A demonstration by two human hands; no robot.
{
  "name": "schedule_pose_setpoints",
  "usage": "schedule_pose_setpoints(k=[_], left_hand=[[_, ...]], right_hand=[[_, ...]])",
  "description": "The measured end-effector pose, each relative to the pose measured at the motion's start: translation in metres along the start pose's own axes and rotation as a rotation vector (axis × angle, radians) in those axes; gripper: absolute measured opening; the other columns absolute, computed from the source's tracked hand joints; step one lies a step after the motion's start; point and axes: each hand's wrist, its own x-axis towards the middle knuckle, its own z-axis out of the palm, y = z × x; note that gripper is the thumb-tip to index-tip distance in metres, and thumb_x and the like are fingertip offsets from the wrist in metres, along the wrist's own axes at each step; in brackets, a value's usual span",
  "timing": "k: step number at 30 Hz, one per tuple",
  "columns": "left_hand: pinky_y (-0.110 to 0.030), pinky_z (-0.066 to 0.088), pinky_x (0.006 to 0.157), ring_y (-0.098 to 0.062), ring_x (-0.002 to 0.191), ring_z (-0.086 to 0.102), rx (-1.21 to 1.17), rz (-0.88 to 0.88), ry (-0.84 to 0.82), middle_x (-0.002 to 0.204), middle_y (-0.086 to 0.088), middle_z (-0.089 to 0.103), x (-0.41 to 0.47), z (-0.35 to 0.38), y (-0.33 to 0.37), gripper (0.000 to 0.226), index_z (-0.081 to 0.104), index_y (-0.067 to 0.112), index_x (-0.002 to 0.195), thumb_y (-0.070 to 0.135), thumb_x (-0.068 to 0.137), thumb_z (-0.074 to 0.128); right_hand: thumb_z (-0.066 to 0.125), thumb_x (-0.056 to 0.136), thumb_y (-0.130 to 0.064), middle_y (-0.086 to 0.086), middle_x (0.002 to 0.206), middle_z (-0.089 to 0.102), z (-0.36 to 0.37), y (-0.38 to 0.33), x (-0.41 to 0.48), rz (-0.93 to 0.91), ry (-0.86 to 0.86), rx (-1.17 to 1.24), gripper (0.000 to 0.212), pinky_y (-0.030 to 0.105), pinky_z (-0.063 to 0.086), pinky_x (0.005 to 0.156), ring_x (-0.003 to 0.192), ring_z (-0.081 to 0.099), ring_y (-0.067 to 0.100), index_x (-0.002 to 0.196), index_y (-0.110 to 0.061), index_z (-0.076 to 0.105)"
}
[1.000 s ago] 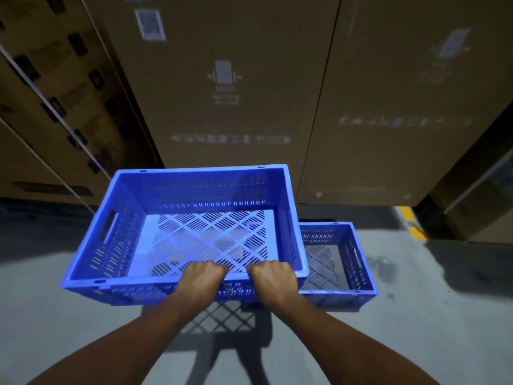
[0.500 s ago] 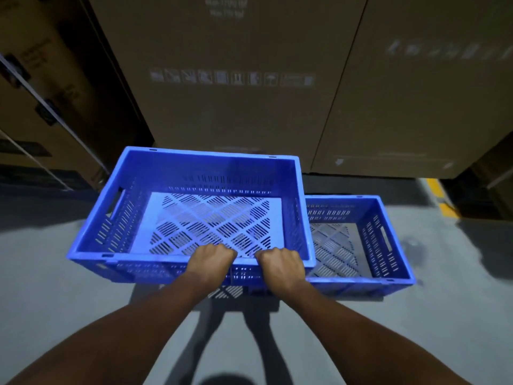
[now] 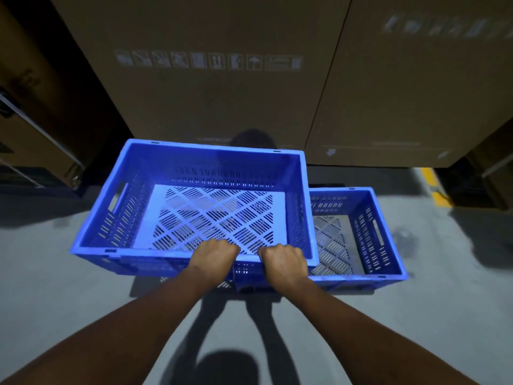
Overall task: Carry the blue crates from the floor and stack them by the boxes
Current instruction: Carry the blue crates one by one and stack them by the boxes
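I hold an empty blue slotted crate (image 3: 155, 173) above the floor, level and at the centre of the view. My left hand (image 3: 213, 255) and my right hand (image 3: 284, 259) both grip its near rim, side by side. A second blue crate (image 3: 388, 245) stands on the grey floor to the right, just in front of the cardboard boxes (image 3: 222, 101). The held crate overlaps the left part of that one and hides it. Both crates are empty.
Tall cardboard boxes form a wall straight ahead and to the right. More strapped cartons (image 3: 25, 129) stand at the left. A yellow floor line (image 3: 435, 187) runs at the far right beside another carton. Grey concrete floor (image 3: 55, 287) lies around me, with my shadow on it.
The boxes and the floor crate have come closer and lower in view. The held crate has shifted right, covering more of the floor crate. Both hands keep the same grip.
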Motion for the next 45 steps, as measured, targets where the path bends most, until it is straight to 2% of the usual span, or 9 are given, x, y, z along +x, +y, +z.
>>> schedule_pose_setpoints(k=[7,11,14,16,22,26,34,45], left_hand=[[-0.041,0.047,0.084,-0.036,0.108,0.061,-0.021,0.025,-0.011,0.112,-0.012,0.065,0.006,-0.006,0.033,0.026,0.057,0.019,0.111,0.008,0.089,0.047],[-0.04,0.046,0.076,-0.037,0.103,0.062,-0.029,0.08,-0.004,0.106,-0.014,0.065,0.011,-0.011,0.048,0.026,0.054,0.017,0.108,0.005,0.085,0.05],[-0.038,0.042,0.068,-0.038,0.098,0.062,-0.062,0.158,0.01,0.102,-0.013,0.065,0.017,-0.012,0.056,0.021,0.05,0.017,0.106,0.016,0.086,0.054],[-0.04,0.046,0.071,-0.038,0.097,0.062,-0.076,0.202,0.018,0.101,-0.012,0.065,0.02,-0.01,0.054,0.022,0.047,0.017,0.105,0.029,0.088,0.056],[-0.038,0.048,0.078,-0.034,0.1,0.063,-0.028,0.131,0.038,0.105,-0.01,0.066,0.017,-0.003,0.035,0.03,0.049,0.021,0.106,0.045,0.088,0.054],[-0.038,0.05,0.081,-0.033,0.103,0.063,-0.004,0.06,0.025,0.107,-0.008,0.067,0.02,-0.003,0.036,0.03,0.052,0.021,0.105,0.045,0.086,0.054],[-0.039,0.05,0.083,-0.034,0.102,0.064,0.016,0.014,0.002,0.108,-0.01,0.066,0.038,-0.018,0.087,0.03,0.059,0.02,0.109,0.036,0.084,0.054],[-0.042,0.05,0.083,-0.035,0.1,0.064,-0.008,0.063,0.028,0.105,-0.011,0.068,0.06,-0.041,0.161,0.024,0.06,0.018,0.106,0.028,0.085,0.053]], right_hand=[[0.05,0.087,-0.012,0.01,0.103,0.07,0.001,0.033,-0.011,0.015,-0.016,-0.013,0.02,0.037,0.047,0.079,0.098,0.065,0.036,0.103,-0.018,0.061],[0.049,0.088,-0.012,0.011,0.103,0.069,0.003,0.053,-0.017,0.033,-0.004,-0.023,0.021,0.037,0.046,0.079,0.098,0.064,0.035,0.103,-0.018,0.062],[0.05,0.088,-0.012,0.011,0.103,0.069,0.004,0.069,-0.02,0.043,-0.005,-0.043,0.022,0.038,0.047,0.079,0.098,0.064,0.036,0.105,-0.017,0.063],[0.05,0.087,-0.011,0.011,0.103,0.069,0.006,0.079,-0.022,0.043,-0.002,-0.054,0.023,0.038,0.047,0.079,0.098,0.064,0.036,0.105,-0.016,0.063],[0.052,0.087,-0.014,0.011,0.104,0.068,0.01,0.12,-0.031,0.07,-0.001,-0.072,0.022,0.038,0.048,0.08,0.098,0.064,0.035,0.107,-0.018,0.063],[0.054,0.087,-0.017,0.01,0.105,0.067,0.01,0.155,-0.041,0.104,-0.023,-0.095,0.022,0.037,0.048,0.08,0.1,0.064,0.034,0.108,-0.019,0.062],[0.054,0.087,-0.021,0.009,0.104,0.068,0.011,0.206,-0.054,0.155,-0.026,-0.109,0.024,0.037,0.047,0.08,0.099,0.063,0.035,0.109,-0.023,0.063],[0.057,0.08,-0.022,0.008,0.102,0.069,0.003,0.279,-0.076,0.216,-0.113,-0.112,0.026,0.038,0.049,0.081,0.098,0.064,0.035,0.105,-0.023,0.064]])
